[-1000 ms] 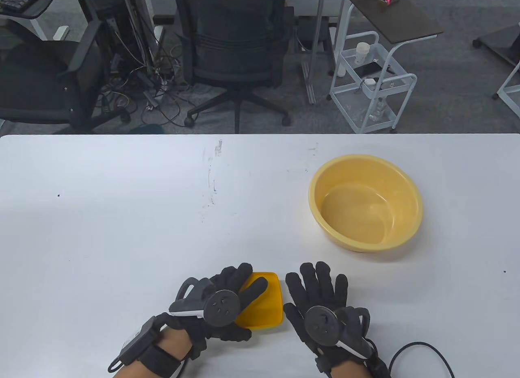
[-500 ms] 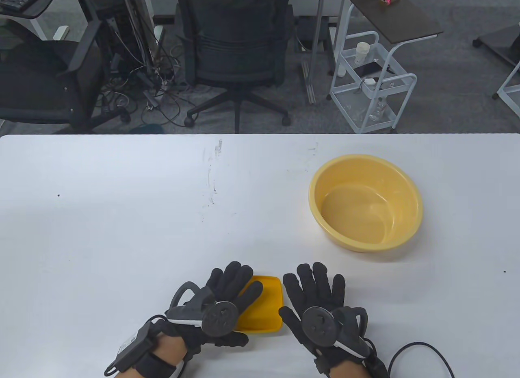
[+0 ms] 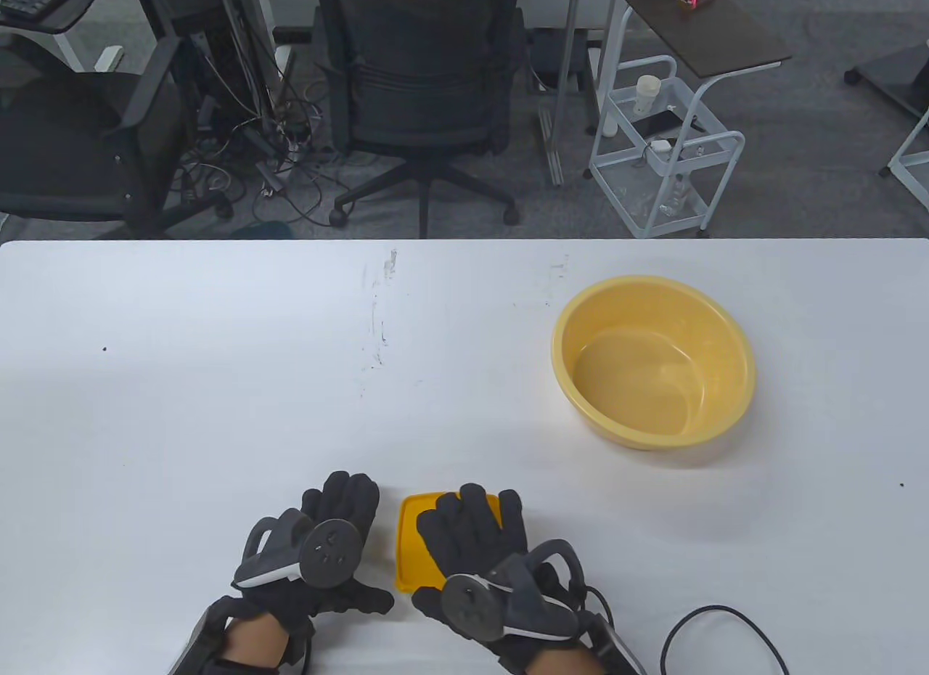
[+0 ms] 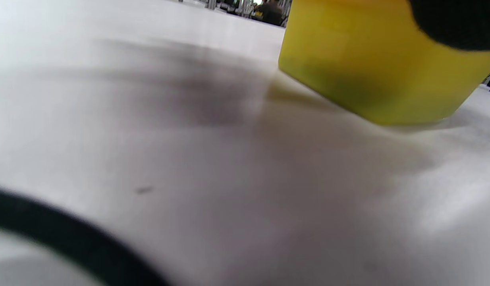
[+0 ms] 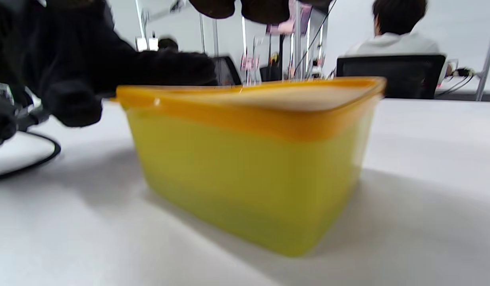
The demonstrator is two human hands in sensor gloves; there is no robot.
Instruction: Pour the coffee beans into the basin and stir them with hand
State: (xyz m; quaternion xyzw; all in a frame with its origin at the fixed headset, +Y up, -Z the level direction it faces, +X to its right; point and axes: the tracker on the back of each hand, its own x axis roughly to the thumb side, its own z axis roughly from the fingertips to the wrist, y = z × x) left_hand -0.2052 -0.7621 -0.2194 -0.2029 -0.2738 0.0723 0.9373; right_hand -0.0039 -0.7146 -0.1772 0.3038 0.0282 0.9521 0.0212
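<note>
A yellow container (image 3: 415,551) with an orange lid (image 5: 269,107) stands near the table's front edge, lid on; its contents are hidden. My right hand (image 3: 472,533) lies over the lid with its fingers spread and straight; the right wrist view shows the fingertips (image 5: 265,10) hovering just above the lid. My left hand (image 3: 340,512) rests flat on the table just left of the container (image 4: 372,71), apart from it. The yellow basin (image 3: 740,363) sits empty at the right, well beyond both hands.
A black cable (image 3: 726,617) loops on the table right of my right wrist. Past the table's far edge stand an office chair (image 3: 421,72) and a white cart (image 3: 660,145). A person sits in the background of the right wrist view.
My left hand has slid left off the lid onto the table. My right hand has moved left from the table onto the lid. The container has shifted slightly left.
</note>
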